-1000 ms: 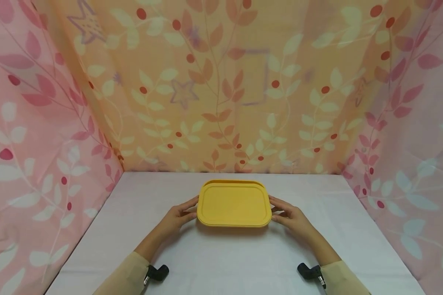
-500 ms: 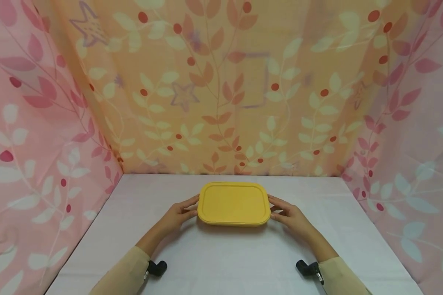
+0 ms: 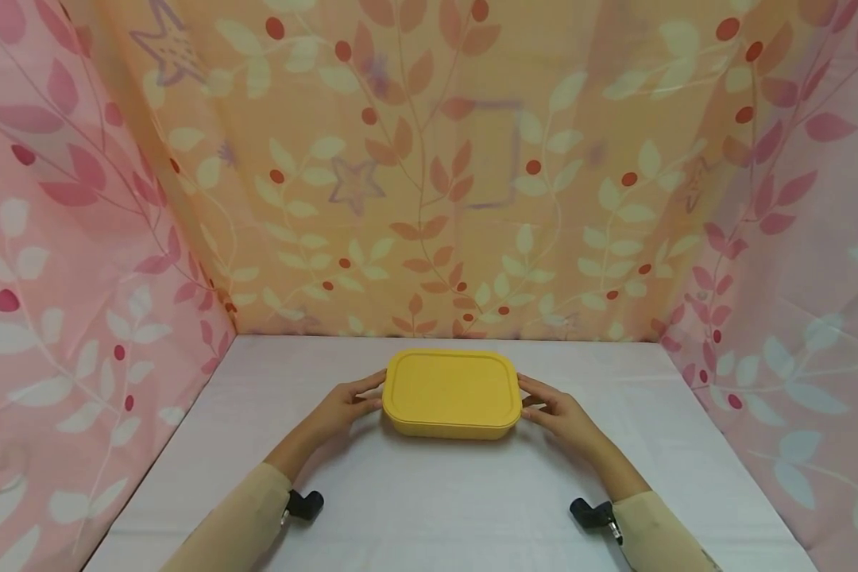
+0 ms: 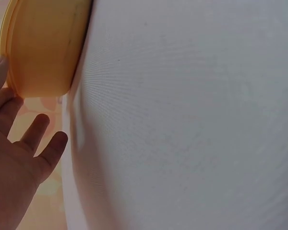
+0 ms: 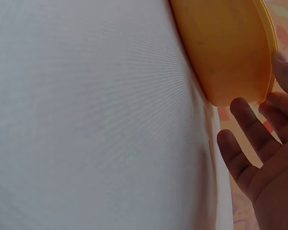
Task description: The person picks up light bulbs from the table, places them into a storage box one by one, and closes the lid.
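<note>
A yellow rectangular food container (image 3: 450,431) with rounded corners sits on the white cloth. Its matching yellow lid (image 3: 452,388) lies over the top, in line with the walls. At the left end, my left hand (image 3: 339,409) has thumb and forefinger at the lid's rim, the other fingers spread, as the left wrist view shows. Mirroring it, my right hand (image 3: 554,411) holds the opposite end by the rim with thumb and forefinger. Its lower fingers (image 5: 235,151) stand apart beside the container wall. What is inside the container is hidden.
White cloth (image 3: 429,508) covers the table. Leaf-patterned curtains stand around it: an orange one (image 3: 429,159) at the back and pink ones at the left (image 3: 79,318) and right (image 3: 779,318). A black wrist camera (image 3: 305,504) sits at each sleeve cuff.
One second ago a strip of the container showed behind the lid, and the front wall was hidden. The lid has shifted back level over it; the front wall now shows. Both hands kept their places.
</note>
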`<state>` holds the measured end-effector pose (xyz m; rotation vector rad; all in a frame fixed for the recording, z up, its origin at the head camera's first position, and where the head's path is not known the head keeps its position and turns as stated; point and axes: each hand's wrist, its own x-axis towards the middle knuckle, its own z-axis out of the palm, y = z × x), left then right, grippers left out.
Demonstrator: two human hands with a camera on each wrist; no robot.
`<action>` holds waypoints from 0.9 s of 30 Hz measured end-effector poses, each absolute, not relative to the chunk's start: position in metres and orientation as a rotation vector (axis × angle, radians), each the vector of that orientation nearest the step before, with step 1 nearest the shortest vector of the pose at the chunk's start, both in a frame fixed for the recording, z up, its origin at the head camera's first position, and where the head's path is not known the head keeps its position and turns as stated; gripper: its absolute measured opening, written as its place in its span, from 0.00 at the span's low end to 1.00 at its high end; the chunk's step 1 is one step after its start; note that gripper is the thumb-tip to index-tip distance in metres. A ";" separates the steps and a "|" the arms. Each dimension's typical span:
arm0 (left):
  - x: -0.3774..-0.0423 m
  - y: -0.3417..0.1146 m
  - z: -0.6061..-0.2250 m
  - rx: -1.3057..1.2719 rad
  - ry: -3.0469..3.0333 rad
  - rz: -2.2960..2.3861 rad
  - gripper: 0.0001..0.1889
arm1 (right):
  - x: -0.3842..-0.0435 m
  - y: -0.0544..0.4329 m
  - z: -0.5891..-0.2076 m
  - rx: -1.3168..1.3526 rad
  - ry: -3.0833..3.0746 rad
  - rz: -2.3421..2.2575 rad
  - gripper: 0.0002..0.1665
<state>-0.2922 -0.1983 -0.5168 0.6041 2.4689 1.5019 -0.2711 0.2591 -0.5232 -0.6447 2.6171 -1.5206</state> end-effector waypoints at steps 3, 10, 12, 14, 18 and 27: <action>-0.293 -0.198 -0.517 0.593 2.471 1.495 0.32 | -0.271 0.259 -0.523 -0.631 2.626 -1.513 0.36; -0.292 -0.199 -0.517 0.548 2.485 1.458 0.31 | -0.273 0.259 -0.522 -0.610 2.630 -1.498 0.36; -0.292 -0.199 -0.518 0.556 2.488 1.448 0.31 | -0.274 0.259 -0.522 -0.619 2.631 -1.494 0.36; -0.292 -0.199 -0.518 0.562 2.484 1.454 0.32 | -0.275 0.259 -0.523 -0.627 2.631 -1.493 0.36; -0.291 -0.200 -0.520 0.569 2.478 1.472 0.32 | -0.274 0.259 -0.524 -0.628 2.626 -1.499 0.36; -0.282 -0.196 -0.514 0.488 2.540 1.474 0.30 | -0.269 0.259 -0.528 -0.686 2.717 -1.464 0.35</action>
